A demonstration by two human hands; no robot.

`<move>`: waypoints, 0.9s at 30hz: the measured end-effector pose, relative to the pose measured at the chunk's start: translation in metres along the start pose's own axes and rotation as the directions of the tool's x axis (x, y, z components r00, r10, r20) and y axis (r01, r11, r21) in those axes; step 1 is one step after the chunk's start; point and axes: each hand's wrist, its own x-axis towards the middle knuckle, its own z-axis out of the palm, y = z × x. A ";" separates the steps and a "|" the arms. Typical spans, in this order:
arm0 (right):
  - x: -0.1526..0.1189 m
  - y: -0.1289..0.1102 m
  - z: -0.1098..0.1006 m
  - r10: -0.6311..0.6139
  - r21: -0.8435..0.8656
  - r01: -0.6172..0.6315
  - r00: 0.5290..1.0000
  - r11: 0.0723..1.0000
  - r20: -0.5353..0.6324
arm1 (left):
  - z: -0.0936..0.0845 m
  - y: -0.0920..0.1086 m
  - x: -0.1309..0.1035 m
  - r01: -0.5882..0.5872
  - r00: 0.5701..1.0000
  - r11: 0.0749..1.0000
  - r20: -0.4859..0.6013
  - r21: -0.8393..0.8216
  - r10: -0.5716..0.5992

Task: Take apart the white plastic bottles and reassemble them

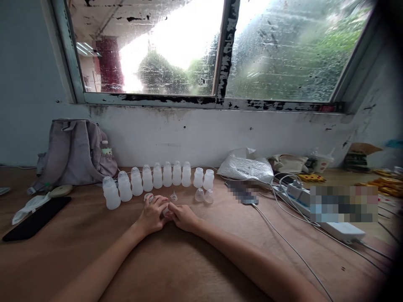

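My left hand [155, 214] and my right hand [183, 217] meet over the table, fingers closed around a small whitish bottle part [166, 211], mostly hidden by the fingers. It looks like a collar ring, but its exact kind is unclear. A pale ring [148, 196] lies by the left fingertips. Just beyond the hands, a clear bottle nipple [174, 196] stands on the table. Two clear dome caps [199, 195] sit to its right. Behind runs a curved row of frosted baby bottles [147, 178] with clear caps; at its right end, two bottles [198, 178] have open necks.
A grey backpack [75, 151] leans on the wall at left, with a black flat case [37, 218] before it. At right lie a silver padded bag [247, 165], a phone [242, 193] on a cable, and a white power strip [343, 232] with trailing cords.
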 end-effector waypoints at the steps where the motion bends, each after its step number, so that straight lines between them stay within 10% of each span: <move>1: 0.000 0.000 0.000 0.009 -0.001 -0.009 1.000 1.000 0.003 | 0.000 0.000 0.000 0.007 1.000 1.000 0.000 0.006 -0.007; 27: 0.001 0.003 0.007 0.008 0.152 0.013 0.991 0.988 -0.134 | 0.002 0.003 0.000 0.093 0.995 0.995 -0.028 0.047 -0.092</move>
